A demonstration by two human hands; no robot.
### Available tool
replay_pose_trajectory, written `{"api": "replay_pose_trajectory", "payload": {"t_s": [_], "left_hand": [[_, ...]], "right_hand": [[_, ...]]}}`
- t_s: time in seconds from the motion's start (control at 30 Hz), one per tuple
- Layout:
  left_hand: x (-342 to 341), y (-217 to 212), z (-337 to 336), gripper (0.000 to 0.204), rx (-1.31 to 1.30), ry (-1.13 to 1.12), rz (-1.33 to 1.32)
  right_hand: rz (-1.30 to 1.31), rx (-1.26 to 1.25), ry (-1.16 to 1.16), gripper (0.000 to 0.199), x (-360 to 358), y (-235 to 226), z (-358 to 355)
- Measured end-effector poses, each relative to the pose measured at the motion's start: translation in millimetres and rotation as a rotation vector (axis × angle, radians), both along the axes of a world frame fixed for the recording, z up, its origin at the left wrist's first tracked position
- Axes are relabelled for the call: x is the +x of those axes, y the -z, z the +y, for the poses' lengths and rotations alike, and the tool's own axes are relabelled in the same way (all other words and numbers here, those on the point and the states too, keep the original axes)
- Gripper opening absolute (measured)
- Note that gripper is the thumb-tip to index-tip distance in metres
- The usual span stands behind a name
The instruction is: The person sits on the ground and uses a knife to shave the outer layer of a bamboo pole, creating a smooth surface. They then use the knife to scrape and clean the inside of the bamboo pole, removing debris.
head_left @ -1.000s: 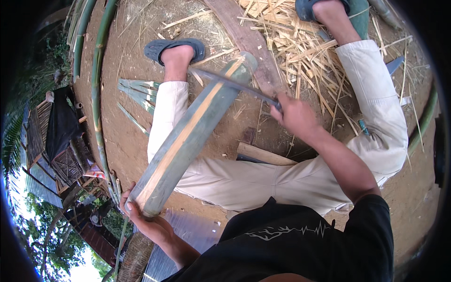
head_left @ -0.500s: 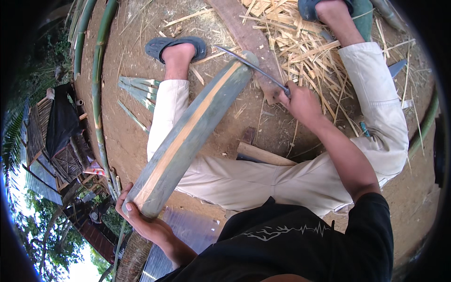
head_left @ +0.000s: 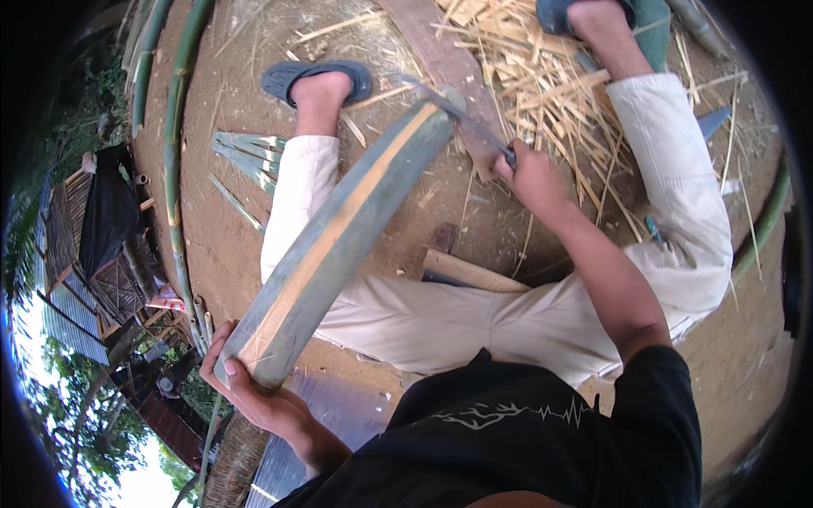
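— What's at the left?

— The left hand (head_left: 254,385) is wrapped around the near end of a bamboo slab (head_left: 339,241), which slants up across the left leg (head_left: 292,199) toward the dirt ground (head_left: 212,229).

— How would it handle?

— Stiff, long and probably fairly heavy; the green skin looks smooth, so hold an end firmly.

— And rightward?

— The right hand (head_left: 529,178) is clenched on a knife (head_left: 461,114) whose blade meets the slab's far end, near the straw heap (head_left: 542,76).

Bright, even daylight, soft shadows, strong fisheye bending and black vignette at the rim.
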State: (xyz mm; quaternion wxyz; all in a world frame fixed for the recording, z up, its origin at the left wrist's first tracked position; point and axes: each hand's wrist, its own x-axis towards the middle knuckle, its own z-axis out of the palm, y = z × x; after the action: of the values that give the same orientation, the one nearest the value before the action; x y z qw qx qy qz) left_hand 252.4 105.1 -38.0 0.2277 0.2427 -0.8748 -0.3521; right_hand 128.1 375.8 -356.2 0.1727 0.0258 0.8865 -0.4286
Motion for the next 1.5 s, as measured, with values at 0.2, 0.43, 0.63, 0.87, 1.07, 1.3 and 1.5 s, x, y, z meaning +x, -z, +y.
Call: {"api": "replay_pose_trajectory", "payload": {"t_s": [0.2, 0.43, 0.63, 0.87, 1.07, 1.3, 1.5], "left_hand": [[0, 14, -8, 0.04, 0.027, -0.06, 0.025], [2, 23, -18, 0.04, 0.081, -0.073, 0.051], [4, 20, -21, 0.044, -0.054, 0.124, 0.062], [-4, 17, -12, 0.044, -0.061, 0.135, 0.102], [-2, 17, -9, 0.045, -0.054, 0.153, 0.128], [-4, 18, -8, 0.044, -0.06, 0.137, 0.12], [-3, 19, -7, 0.043, -0.078, 0.154, 0.115]], "right_hand": [[0.071, 0.033, -0.137, 0.037, 5, -20, -16], [0.117, 0.043, -0.222, 0.036, 2, -26, -12], [0.039, 0.095, -0.133, 0.032, -11, -12, 3], [0.001, 0.031, -0.099, 0.03, -8, -14, 0], [0.171, 0.019, -0.119, 0.027, -2, -19, -5], [0.008, 0.041, -0.084, 0.029, -4, -4, 4], [0.037, 0.063, -0.061, 0.026, -10, -7, 17]]}}
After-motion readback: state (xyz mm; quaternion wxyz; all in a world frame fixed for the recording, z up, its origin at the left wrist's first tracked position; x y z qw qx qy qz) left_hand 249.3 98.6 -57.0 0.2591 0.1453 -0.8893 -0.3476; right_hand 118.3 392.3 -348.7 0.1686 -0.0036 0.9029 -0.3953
